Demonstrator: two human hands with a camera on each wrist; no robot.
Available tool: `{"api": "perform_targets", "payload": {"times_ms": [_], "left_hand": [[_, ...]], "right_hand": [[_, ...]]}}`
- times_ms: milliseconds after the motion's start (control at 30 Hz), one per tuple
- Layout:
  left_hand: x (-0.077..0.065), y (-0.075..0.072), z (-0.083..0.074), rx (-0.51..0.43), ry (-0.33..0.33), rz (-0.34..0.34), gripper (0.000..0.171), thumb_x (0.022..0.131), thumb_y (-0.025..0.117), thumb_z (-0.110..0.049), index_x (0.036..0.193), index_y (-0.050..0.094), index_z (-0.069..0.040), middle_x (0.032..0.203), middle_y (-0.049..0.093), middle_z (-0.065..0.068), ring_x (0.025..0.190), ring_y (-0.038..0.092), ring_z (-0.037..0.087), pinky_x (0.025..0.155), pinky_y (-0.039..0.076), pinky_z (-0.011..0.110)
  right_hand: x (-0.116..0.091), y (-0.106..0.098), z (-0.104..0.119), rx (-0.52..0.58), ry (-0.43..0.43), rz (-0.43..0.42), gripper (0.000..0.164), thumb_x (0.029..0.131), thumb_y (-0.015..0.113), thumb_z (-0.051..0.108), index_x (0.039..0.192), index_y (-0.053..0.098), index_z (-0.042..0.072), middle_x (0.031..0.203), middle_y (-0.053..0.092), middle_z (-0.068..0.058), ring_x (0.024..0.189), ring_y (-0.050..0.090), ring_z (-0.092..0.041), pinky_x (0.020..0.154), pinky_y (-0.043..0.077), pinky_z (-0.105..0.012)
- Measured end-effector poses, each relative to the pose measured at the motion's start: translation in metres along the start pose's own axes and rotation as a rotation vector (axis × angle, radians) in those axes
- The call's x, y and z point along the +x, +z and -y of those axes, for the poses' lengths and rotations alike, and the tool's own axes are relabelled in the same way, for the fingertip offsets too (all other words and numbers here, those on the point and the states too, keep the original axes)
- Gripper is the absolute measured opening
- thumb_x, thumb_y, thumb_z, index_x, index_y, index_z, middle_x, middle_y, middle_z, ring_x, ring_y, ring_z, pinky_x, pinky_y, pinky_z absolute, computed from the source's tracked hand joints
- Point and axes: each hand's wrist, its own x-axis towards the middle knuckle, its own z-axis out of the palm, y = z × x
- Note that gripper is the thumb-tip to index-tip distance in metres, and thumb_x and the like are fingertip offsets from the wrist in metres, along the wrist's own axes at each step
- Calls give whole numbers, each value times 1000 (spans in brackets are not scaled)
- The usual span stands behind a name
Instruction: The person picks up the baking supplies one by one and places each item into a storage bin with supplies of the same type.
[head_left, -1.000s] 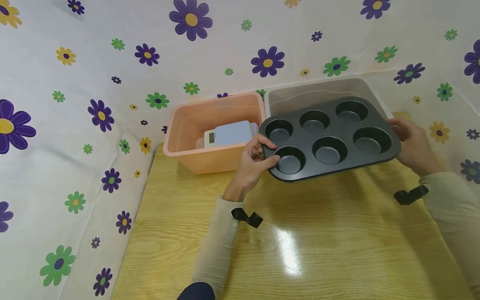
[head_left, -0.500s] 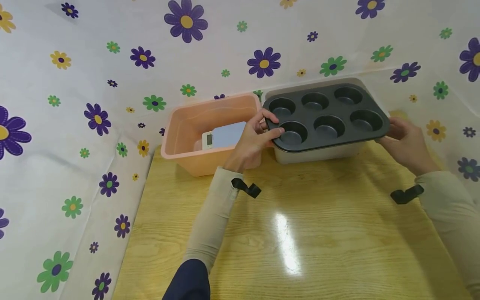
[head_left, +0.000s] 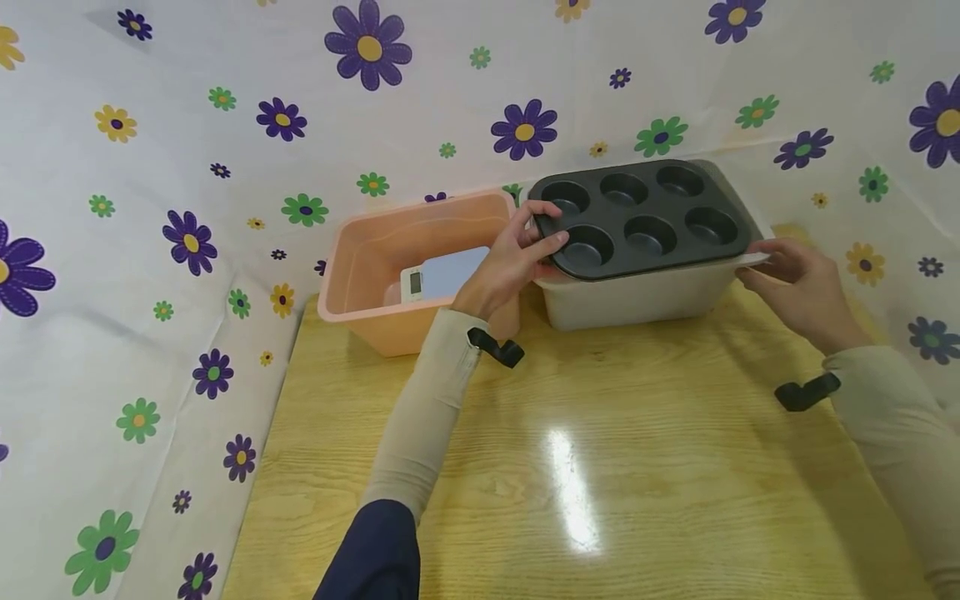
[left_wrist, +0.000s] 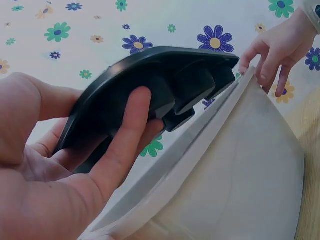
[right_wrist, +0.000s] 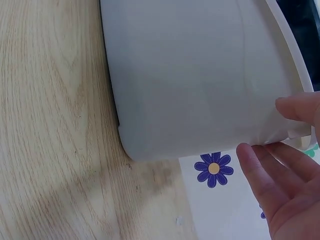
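Observation:
A dark six-cup muffin pan (head_left: 637, 213) lies over the mouth of the light grey bin (head_left: 637, 302), slightly tilted, its right end lower. My left hand (head_left: 504, 262) grips the pan's left end, thumb on top and fingers underneath; in the left wrist view those fingers press against the underside of the cups. At the bin's front right corner, my right hand (head_left: 802, 292) pinches the rim. The right wrist view has its thumb on the front wall of the bin (right_wrist: 175, 85) and its other fingers round the corner. The bin's inside is mostly hidden by the pan.
Left of the grey bin stands a peach bin (head_left: 405, 329) holding a kitchen scale (head_left: 453, 271) with a pale blue top. Both bins stand at the back of a wooden table (head_left: 465, 467), against a flower-patterned sheet (head_left: 420, 108).
The muffin pan has moved back and down over the grey bin. My right hand has let go of the pan's right end and taken the bin's rim; my left hand keeps its grip.

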Motion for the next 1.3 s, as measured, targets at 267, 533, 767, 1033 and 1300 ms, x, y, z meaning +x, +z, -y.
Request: {"api": "perform_targets", "payload": {"times_ms": [267, 533, 767, 1033, 1300], "left_hand": [[17, -1, 8, 17, -47, -24, 29, 113, 56, -4, 138, 51, -18, 132, 66, 18, 101, 78, 25, 100, 64, 56], [28, -2, 10, 25, -77, -10, 35, 113, 56, -5, 146, 46, -7, 116, 65, 14, 96, 78, 24, 97, 66, 55], [38, 3, 9, 65, -104, -1, 28, 112, 58, -4, 138, 50, -7, 106, 63, 12, 92, 79, 24, 97, 65, 56], [44, 1, 10, 38, -141, -10, 25, 111, 60, -4, 134, 53, -10, 110, 61, 13, 92, 79, 27, 103, 60, 61], [49, 1, 9, 38, -153, 18, 27, 111, 61, -5, 136, 52, -8, 113, 64, 14, 97, 79, 29, 110, 55, 66]], "right_hand": [[-2, 4, 2, 35, -18, -14, 27, 103, 72, 3, 128, 66, -4, 110, 69, 34, 103, 66, 19, 80, 55, -3], [0, 8, 0, 27, 3, -26, 28, 104, 70, 7, 131, 65, -1, 112, 66, 36, 103, 63, 20, 79, 54, -2], [-2, 10, -2, 34, -22, -55, 29, 106, 67, 6, 130, 63, -9, 112, 65, 32, 100, 65, 20, 77, 56, -4], [-1, 12, 0, 29, -8, -59, 29, 107, 66, 10, 131, 63, -6, 114, 64, 33, 101, 63, 19, 77, 55, -3], [-3, 12, -1, 35, -12, -60, 30, 107, 66, 9, 131, 63, -7, 115, 64, 30, 103, 64, 18, 78, 56, -3]]}}
